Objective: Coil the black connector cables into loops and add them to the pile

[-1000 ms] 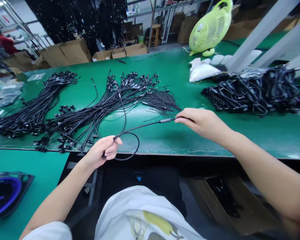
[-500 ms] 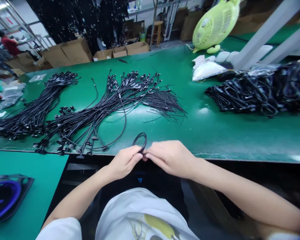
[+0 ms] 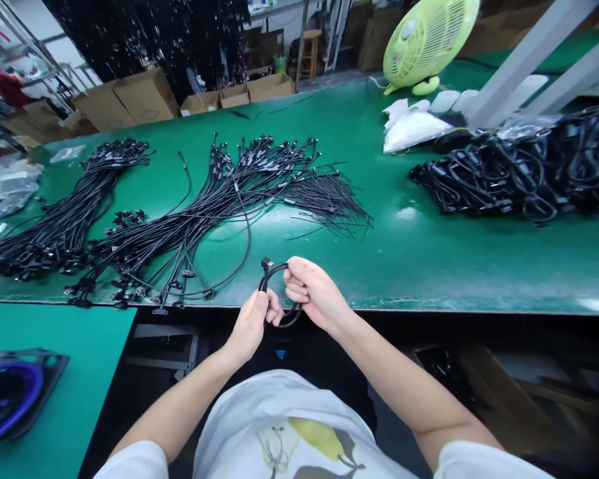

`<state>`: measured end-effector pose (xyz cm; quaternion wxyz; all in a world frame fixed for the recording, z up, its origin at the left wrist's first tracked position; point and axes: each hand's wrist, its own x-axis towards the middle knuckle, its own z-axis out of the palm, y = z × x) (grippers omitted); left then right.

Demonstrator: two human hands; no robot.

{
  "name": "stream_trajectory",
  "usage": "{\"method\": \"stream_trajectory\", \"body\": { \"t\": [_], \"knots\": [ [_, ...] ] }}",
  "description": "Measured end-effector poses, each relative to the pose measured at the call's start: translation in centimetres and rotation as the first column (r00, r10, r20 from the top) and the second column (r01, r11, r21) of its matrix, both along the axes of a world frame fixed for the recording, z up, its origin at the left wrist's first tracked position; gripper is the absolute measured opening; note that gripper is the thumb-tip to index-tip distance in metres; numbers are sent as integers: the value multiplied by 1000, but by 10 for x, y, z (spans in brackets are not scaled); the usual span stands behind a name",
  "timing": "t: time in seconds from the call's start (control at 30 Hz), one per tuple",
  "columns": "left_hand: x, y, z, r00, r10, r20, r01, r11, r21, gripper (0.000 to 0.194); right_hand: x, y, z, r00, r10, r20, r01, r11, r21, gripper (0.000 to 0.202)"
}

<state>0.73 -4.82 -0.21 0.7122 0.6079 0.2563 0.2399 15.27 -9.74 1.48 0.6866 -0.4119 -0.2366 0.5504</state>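
Between my hands, over the front edge of the bench, is a black cable (image 3: 278,268) wound into a small loop. A connector sticks up at the loop's upper left. My left hand (image 3: 255,319) is closed round the left side of the loop. The fingers of my right hand (image 3: 309,286) pinch its upper right side. Beyond my hands lies a spread bundle of straight black cables (image 3: 194,219) with connectors at their ends. Thin black ties (image 3: 324,199) are piled at that bundle's right end.
Another cable bundle (image 3: 74,213) lies at the left. A heap of coiled black cables (image 3: 509,176) fills the right side, near white bags (image 3: 414,130), a green fan (image 3: 429,43) and grey posts (image 3: 534,60). Cardboard boxes (image 3: 144,100) stand behind the green bench (image 3: 429,266). A person in red works far left.
My right hand has moved up and slightly left onto the loop's upper right. My left hand has turned more upright, and the loop now shows wider, with its connector visible.
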Motion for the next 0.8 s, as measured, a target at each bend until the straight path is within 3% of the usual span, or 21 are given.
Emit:
{"method": "stream_trajectory", "body": {
  "t": [0.1,0.2,0.3,0.4,0.5,0.57,0.63,0.73,0.8],
  "knots": [
    [-4,5,2,990,-75,-124,97,978,186,38,-7,-3,5,999,-32,-26,33,999,42,36],
    [-3,17,7,958,-169,-232,238,920,312,31,-25,-3,5,967,-230,105,220,971,98,36],
    [-1,26,11,907,-315,-278,390,879,274,37,-37,-3,1,806,-419,419,364,908,208,36],
    [-5,23,15,834,-498,-239,541,822,175,44,-34,-5,-2,634,-421,648,264,906,331,34],
    [-9,11,14,797,-601,-68,602,798,0,44,-21,-10,3,625,-301,721,74,941,329,37],
    [-10,3,10,795,-606,27,601,782,-166,42,-13,-13,8,607,-256,752,1,947,321,43],
    [-9,-1,6,824,-565,40,556,794,-245,40,-6,-16,14,552,-248,796,-56,941,333,47],
    [-7,4,3,884,-464,-60,447,875,-185,37,-1,-20,20,343,-324,882,-51,931,362,50],
    [-7,12,6,888,-424,-177,406,905,-129,34,1,-23,21,81,-408,909,-50,909,413,55]
  ]
}}
